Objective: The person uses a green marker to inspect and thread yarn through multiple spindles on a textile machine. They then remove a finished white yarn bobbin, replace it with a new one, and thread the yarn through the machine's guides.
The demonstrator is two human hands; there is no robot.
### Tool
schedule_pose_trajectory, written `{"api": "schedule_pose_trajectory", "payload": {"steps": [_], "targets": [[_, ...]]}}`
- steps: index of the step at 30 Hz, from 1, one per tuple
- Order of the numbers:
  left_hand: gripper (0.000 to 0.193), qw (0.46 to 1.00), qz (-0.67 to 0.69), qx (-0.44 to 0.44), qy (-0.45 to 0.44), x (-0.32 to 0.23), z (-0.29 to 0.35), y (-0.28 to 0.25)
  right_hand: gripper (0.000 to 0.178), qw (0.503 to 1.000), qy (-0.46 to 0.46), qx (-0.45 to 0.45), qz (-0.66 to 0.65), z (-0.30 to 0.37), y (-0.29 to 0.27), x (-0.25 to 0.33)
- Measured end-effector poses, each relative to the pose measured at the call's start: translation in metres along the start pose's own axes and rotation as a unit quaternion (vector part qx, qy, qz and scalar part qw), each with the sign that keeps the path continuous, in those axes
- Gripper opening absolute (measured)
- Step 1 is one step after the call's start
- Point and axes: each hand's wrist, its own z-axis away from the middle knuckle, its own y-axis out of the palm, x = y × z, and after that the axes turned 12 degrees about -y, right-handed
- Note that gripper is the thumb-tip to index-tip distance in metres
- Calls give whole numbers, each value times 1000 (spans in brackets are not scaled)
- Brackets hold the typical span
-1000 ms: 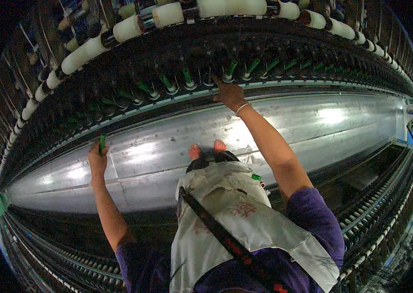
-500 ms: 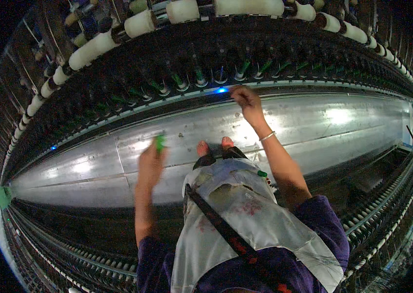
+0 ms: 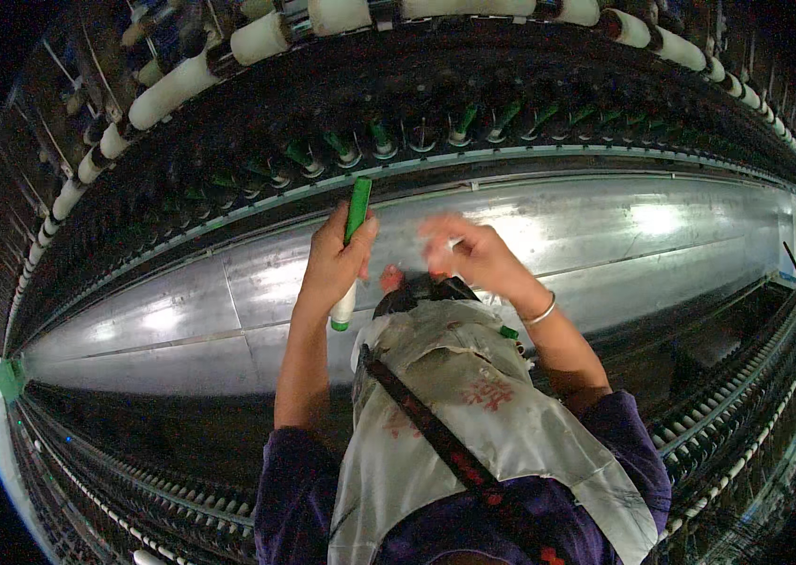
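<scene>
Head view: one green tube (image 3: 357, 209) with white winding near its lower end sits in the left hand (image 3: 334, 256), fingers closed round its middle, green length poking out past thumb and forefinger, white part and green tip showing below the palm. Right hand (image 3: 479, 258), one bangle (image 3: 541, 309) at its wrist, is apart from the tube, fingers curled and blurred, cannot tell if gripping anything. Counts: one tube held, one green piece (image 3: 508, 332) at the apron (image 3: 436, 363), one bare spindle (image 3: 422, 136) among green tubes in the machine row, far ones too small to count.
</scene>
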Motion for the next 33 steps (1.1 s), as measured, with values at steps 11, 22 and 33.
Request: {"api": "schedule_pose_trajectory", "payload": {"steps": [11,22,33], "targets": [[45,895,-413,-124,112,123,7,-27,6,913,-95,-271,-289,-28,-158,-66],[16,874,336,-346,58,190,-30,-201,23,773,-113,-51,623,-84,-72,-174],[19,748,580,-301,114,193,-61,-167,23,764,-129,-158,612,-90,-75,-169]]}}
